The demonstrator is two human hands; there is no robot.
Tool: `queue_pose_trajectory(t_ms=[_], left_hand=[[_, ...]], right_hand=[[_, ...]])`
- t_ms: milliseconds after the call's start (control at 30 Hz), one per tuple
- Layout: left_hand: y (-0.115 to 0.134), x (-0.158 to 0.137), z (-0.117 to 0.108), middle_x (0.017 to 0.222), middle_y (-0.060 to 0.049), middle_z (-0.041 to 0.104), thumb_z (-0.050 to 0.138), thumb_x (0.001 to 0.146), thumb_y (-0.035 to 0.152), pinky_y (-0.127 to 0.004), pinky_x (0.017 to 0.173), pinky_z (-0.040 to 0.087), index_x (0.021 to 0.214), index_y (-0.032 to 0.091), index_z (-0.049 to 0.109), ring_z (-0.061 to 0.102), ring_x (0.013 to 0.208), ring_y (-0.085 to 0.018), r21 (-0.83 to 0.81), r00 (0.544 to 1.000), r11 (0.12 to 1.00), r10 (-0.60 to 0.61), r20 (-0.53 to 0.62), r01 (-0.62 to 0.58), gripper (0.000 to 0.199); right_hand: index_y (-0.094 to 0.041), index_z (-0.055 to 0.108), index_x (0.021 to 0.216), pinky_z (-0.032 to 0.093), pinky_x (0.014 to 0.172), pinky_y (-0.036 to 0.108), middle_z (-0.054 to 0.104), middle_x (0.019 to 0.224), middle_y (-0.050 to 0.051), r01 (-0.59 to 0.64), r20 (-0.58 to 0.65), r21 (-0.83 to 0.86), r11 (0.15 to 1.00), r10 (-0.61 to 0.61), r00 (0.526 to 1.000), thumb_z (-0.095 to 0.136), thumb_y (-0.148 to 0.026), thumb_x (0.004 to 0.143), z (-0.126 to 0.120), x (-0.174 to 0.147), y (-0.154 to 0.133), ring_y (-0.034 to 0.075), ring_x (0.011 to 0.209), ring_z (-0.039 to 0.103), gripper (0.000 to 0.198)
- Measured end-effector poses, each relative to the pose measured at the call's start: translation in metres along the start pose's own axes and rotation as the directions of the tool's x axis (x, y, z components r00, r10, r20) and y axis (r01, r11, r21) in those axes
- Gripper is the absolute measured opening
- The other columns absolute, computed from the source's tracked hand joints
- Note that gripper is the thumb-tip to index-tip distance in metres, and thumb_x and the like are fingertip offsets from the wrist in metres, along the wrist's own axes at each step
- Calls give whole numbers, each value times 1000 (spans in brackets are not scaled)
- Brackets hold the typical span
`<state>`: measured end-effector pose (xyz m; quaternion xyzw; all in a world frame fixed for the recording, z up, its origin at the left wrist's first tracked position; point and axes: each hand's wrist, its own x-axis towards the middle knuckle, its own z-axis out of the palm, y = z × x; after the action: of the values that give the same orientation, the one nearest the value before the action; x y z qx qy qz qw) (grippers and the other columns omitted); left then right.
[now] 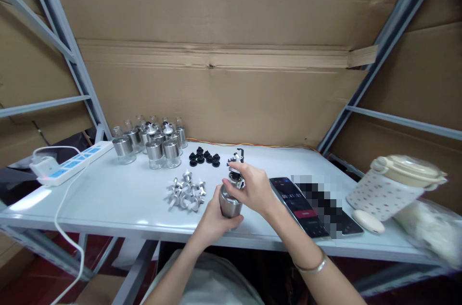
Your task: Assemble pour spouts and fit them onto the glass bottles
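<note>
A bottle with a brushed metal sleeve (231,205) stands near the front edge of the table, and my left hand (213,213) is wrapped around its body. Over its neck, my right hand (254,187) closes thumb and index finger on a black and shiny metal bottle top (236,179). Fingers partly hide where the top meets the neck. Just behind are small black and white parts (236,157), too cluttered to tell apart. To the left lies a pile of silvery spout pieces (186,194). Black stoppers (204,157) sit in a group farther back.
Several glass bottles with metal sleeves (155,151) stand at the back left, some topped. A power strip (77,163) with a white cable lies left. On the right are a phone (299,204), a partly pixelated dark device (348,223), a white oval object (368,221) and a dotted container (388,189).
</note>
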<state>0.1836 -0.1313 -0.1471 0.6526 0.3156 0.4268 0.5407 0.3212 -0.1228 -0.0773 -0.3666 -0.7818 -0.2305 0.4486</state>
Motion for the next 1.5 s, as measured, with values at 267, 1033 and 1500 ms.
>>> queue_pose_trajectory(t_ms=[267, 1033, 1500], left_hand=[[-2, -1, -1, 95, 0, 57, 69, 64, 16, -23, 73, 41, 112, 19, 44, 52, 82, -14, -21, 1000, 1000, -11, 16, 12, 55], [-1, -1, -1, 103, -2, 60, 70, 63, 15, -29, 81, 44, 119, 19, 42, 56, 94, -19, 15, 1000, 1000, -3, -7, 3, 63], [2, -2, -2, 96, -2, 60, 69, 64, 17, -31, 84, 44, 115, 18, 43, 55, 100, -22, 63, 1000, 998, 13, -8, -12, 58]], right_hand=[[-14, 48, 104, 39, 44, 24, 69, 73, 6, 51, 7, -60, 997, -51, 999, 41, -38, 93, -3, 4, -2, 14, 47, 60, 27], [-17, 60, 98, 32, 43, 21, 55, 62, 1, 59, -104, -132, 989, -74, 992, 47, -36, 92, 2, -3, -4, 10, 45, 44, 24], [-17, 66, 87, 27, 42, 21, 56, 65, 3, 109, 96, -187, 976, -92, 991, 37, -36, 96, -7, 1, -5, 9, 47, 46, 36]])
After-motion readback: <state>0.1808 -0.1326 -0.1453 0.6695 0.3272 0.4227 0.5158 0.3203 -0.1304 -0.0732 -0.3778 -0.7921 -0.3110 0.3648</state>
